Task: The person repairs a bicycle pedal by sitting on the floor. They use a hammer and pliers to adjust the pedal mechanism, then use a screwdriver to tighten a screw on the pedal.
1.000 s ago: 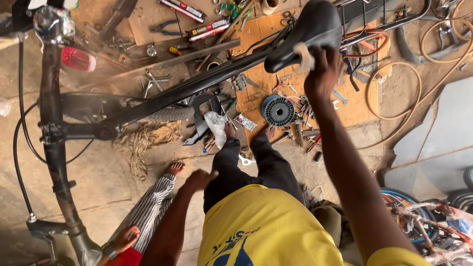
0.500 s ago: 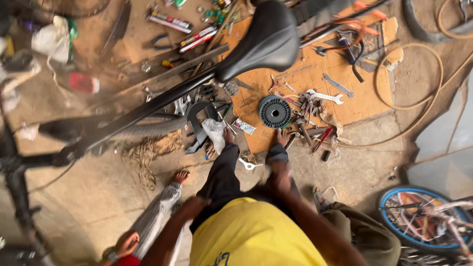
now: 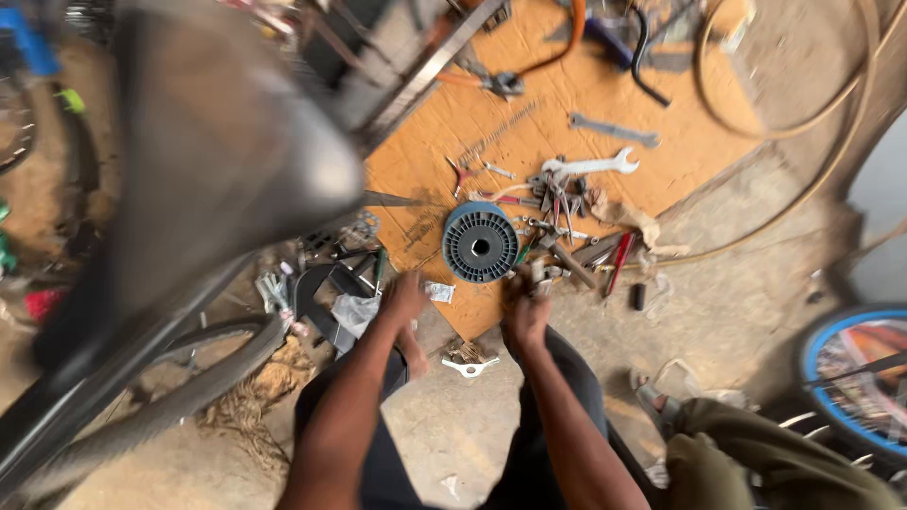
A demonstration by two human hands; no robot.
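I am bent low over the ground with both arms reaching down. My left hand (image 3: 402,298) is blurred, just above the concrete beside a crumpled white wrapper (image 3: 355,312). My right hand (image 3: 525,308) is at the near edge of a pile of small metal tools (image 3: 557,241) on an orange cardboard sheet (image 3: 567,94); its fingertips touch small grey parts there. Whether it grips one is unclear. A round grey-blue ribbed disc (image 3: 481,243) lies between the two hands, just beyond them. A small white bracket (image 3: 470,366) lies on the floor under my arms.
A black bicycle saddle (image 3: 217,142) looms blurred at upper left, with a tyre (image 3: 189,397) below it. A white spanner (image 3: 591,166) and a red-handled tool (image 3: 619,260) lie on the cardboard. A blue-rimmed wheel (image 3: 850,368) and another person's olive-trousered leg (image 3: 756,458) are at right.
My head has dropped much closer to the ground. My right hand left the saddle and came down to the tool pile. My left hand moved off my thigh toward the floor.
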